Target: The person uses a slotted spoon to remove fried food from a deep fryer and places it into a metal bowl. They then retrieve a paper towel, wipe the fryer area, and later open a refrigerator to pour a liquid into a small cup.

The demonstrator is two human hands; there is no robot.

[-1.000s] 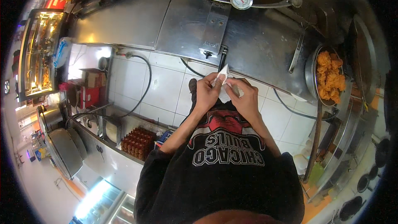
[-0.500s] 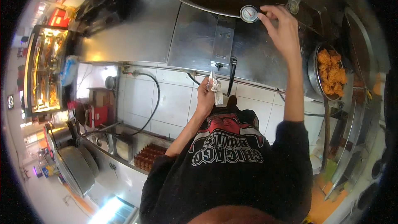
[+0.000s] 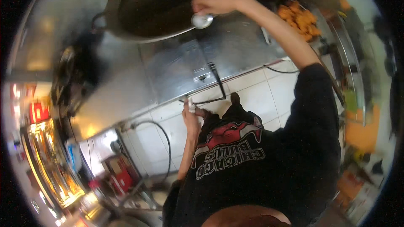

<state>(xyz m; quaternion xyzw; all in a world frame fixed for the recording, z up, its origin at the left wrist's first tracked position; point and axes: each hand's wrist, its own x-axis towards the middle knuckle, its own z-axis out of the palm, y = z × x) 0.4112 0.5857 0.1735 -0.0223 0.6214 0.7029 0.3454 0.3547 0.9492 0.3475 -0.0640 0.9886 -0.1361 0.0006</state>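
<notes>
My right hand point(image 3: 214, 2) reaches over the near right part of a large dark wok point(image 3: 110, 14). Its fingers are closed at a round dial thermometer point(image 3: 202, 21), which sits at the wok's rim, its face smeared by motion. Dark liquid seems to fill the wok. Low in front of the steel counter, my left hand point(image 3: 191, 119) is closed around a crumpled white cloth or tissue point(image 3: 192, 106), partly hidden by the fingers.
Fried chicken pieces point(image 3: 299, 19) are heaped in a container right of the wok. A black hose point(image 3: 168, 149) curves over the white floor tiles point(image 3: 248, 86). At left glows a lit display case point(image 3: 52, 162), near a red box point(image 3: 122, 181). A black handle point(image 3: 216, 77) hangs from the counter front.
The view has swung toward the right, with the wok now more fully seen. My right hand has closed in on the thermometer, fingers over its top. My left hand keeps the white cloth.
</notes>
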